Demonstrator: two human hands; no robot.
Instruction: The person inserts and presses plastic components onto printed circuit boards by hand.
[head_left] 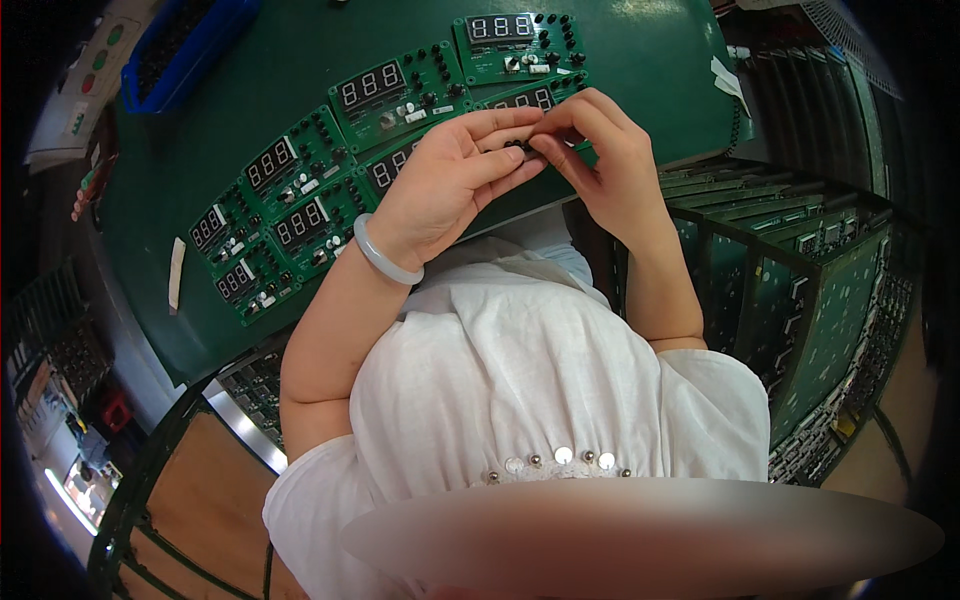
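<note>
Over the near edge of the green work table, my left hand is turned palm up with its fingers bent. Several small black parts lie at its fingers. My right hand meets it there, thumb and forefinger pinched on one small black part. Beneath and behind both hands lie green circuit boards with three-digit displays. One board is partly covered by my right hand, and another by my left. A board with a row of black parts lies farthest back.
More circuit boards spread leftward on the green table. A blue bin of small dark parts stands at the far left. A pale strip lies near the left edge, and a white scrap at the right. Racked boards stand to my right.
</note>
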